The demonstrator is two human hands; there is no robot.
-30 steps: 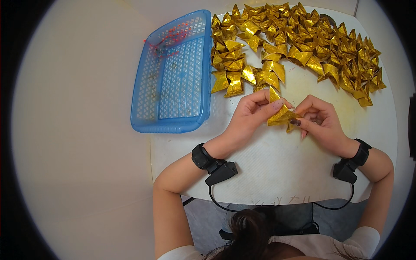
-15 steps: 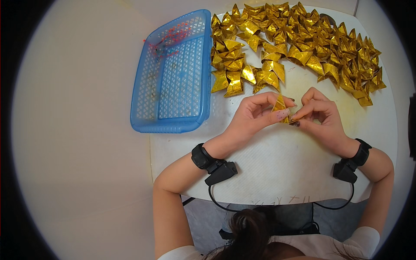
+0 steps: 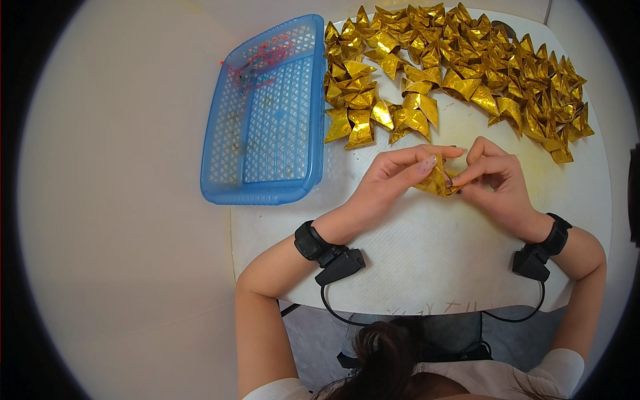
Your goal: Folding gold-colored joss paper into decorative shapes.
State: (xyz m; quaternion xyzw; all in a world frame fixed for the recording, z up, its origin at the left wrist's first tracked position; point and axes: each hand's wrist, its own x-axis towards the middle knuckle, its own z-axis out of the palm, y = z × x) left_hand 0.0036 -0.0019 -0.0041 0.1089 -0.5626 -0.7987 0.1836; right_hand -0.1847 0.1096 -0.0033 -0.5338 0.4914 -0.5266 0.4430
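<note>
Between my hands, above the table, is a gold foil paper ingot [image 3: 437, 181], partly folded, with creased sides. My left hand [image 3: 395, 175] has its thumb on the left side of the paper, while the index finger stretches along the far side. My right hand [image 3: 497, 175] pinches the paper's right edge between thumb and fingertips. The fingers hide part of the fold. Beyond my hands lie many finished-looking gold paper ingots [image 3: 490, 73] with pointed ends, spread in a crowded heap.
At the left, a blue plastic basket [image 3: 207, 160] with perforated walls leans over the edge of the white table [image 3: 400, 267]; red strands [image 3: 273, 50] lie at its far end. Black wrist devices [image 3: 339, 263] with cables sit on both wrists. A pale wall [image 3: 120, 167] borders the left side.
The gold paper has turned from standing narrow and upright to a wider, lower position showing more of its face. My left thumb and index finger have spread further apart; the right hand stays close to it.
</note>
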